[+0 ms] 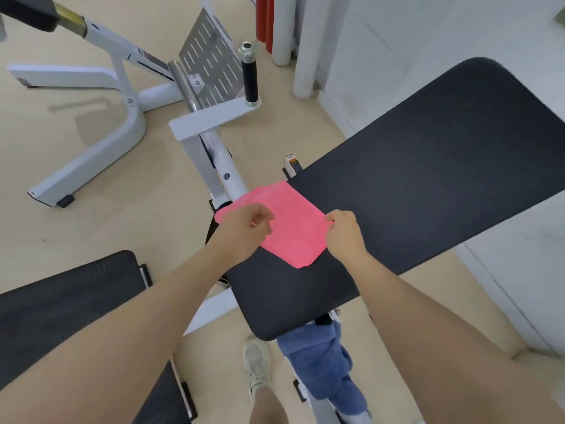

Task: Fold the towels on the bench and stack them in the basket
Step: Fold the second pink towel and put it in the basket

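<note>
We see a bright pink terry towel [290,223], folded into a flat rectangle, lying on the black padded seat of the gym bench [293,295]. It sits at the seat's far left corner, where the seat meets the long black padded backrest [434,166], and its far left edge overhangs the seat slightly.

Our left hand [244,223] rests on the towel's left edge with the fingers curled; it seems to pinch the cloth there, though we cannot tell how much of it is actually gripped. Our right hand [344,232] pinches the towel's right corner between thumb and fingertips, just beside the lower edge of the backrest.

Below the seat's near edge a crumpled blue towel [324,368] hangs over the white bench frame. A pale sneaker [256,365] stands on the beige floor to the left of it. A second black pad [61,307] lies at the lower left, well apart from the bench seat. Beyond the bench stands a white machine frame with a perforated metal footplate [209,59] and a black roller handle [250,78].
</note>
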Demonstrator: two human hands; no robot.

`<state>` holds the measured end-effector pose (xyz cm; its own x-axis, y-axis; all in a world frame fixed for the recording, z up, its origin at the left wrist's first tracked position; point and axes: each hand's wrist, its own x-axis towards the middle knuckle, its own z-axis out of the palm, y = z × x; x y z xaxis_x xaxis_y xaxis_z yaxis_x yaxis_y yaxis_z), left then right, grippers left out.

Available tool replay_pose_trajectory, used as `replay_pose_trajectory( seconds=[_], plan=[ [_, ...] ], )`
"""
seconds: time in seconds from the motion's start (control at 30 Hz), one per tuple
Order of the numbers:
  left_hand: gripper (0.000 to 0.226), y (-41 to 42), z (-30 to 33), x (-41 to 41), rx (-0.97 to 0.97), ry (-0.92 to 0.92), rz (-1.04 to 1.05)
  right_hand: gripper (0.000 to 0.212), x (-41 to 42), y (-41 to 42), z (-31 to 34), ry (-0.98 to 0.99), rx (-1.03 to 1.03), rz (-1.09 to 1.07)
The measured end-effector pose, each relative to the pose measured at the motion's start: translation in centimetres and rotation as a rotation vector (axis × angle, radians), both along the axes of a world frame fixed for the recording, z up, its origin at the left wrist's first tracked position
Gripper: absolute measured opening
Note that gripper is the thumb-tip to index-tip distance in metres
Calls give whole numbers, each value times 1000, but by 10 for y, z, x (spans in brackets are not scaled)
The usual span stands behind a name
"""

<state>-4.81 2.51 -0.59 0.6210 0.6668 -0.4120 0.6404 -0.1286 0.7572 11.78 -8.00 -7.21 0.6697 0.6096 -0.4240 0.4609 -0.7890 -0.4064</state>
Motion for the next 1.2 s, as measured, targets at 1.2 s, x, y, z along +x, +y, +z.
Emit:
replay_pose_trajectory(
  seconds=[1.2],
  plan=[
    [18, -332, 198, -170, 125, -550, -830, 30, -312, -362, 275, 437, 1123, -713]
  ],
)
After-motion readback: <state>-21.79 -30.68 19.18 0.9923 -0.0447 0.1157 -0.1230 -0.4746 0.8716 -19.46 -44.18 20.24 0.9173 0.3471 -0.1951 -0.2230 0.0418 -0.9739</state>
